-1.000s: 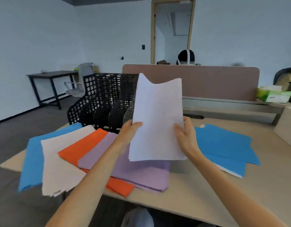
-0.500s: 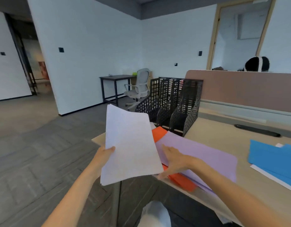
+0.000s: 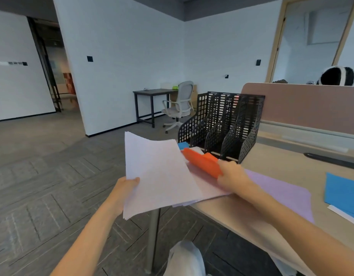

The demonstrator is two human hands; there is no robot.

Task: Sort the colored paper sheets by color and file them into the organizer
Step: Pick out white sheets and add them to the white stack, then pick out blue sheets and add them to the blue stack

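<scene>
Head view: left grip (image 3: 125, 187) pinches white stack (image 3: 158, 176), long axis pointing away; right grip (image 3: 232, 176) clutches curled orange sheets (image 3: 202, 161) angled up-left.

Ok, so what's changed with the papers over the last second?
The right hand let go of the white stack, reached down to the desk and took hold of the orange sheets, which now curl upward in its grip. The left hand alone keeps the white stack, lowered and tilted flatter, off to the left. The black organizer, purple sheets and blue sheets stayed put.
</scene>
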